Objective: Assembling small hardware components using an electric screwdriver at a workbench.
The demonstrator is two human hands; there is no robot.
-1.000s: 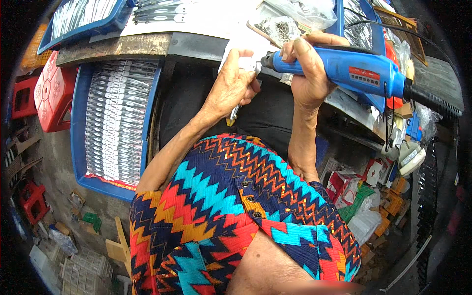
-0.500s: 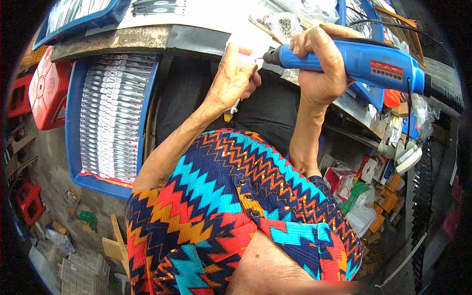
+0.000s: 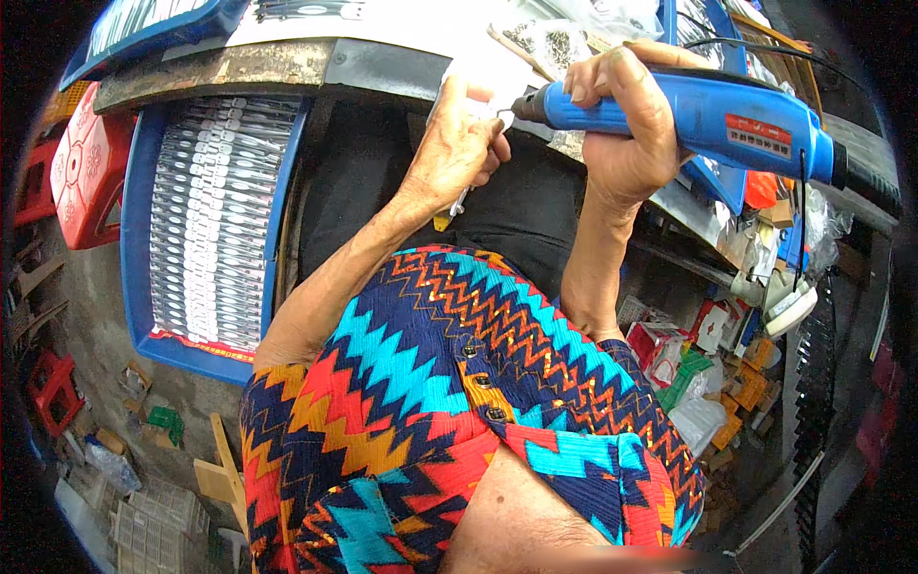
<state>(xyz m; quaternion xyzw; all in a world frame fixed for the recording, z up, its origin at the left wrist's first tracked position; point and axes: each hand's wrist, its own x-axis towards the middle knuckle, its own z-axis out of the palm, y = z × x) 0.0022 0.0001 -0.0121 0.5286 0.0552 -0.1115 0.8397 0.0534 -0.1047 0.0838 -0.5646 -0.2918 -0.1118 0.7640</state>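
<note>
My right hand (image 3: 631, 120) wraps round the body of a blue electric screwdriver (image 3: 732, 120), whose black nose points left. At its tip the bit meets a small white part that my left hand (image 3: 461, 143) pinches between thumb and fingers. The glare of the white table hides most of that part's shape. Below my left hand a thin, light-coloured end (image 3: 457, 204) with a yellow tip sticks out; I cannot tell whether it belongs to the same piece. Both hands are at the table's near edge, above my lap.
Left of me a blue crate (image 3: 143, 239) holds rows of white-and-grey handled pieces. A clear bag of small screws (image 3: 564, 43) lies on the table (image 3: 430, 38). A red stool (image 3: 86, 177) stands far left. Orange blocks and plastic bags litter the floor at right. A black cord trails from the screwdriver.
Both hands keep nearly the same place and grip, the screwdriver still against the white part. The whole view has shifted slightly.
</note>
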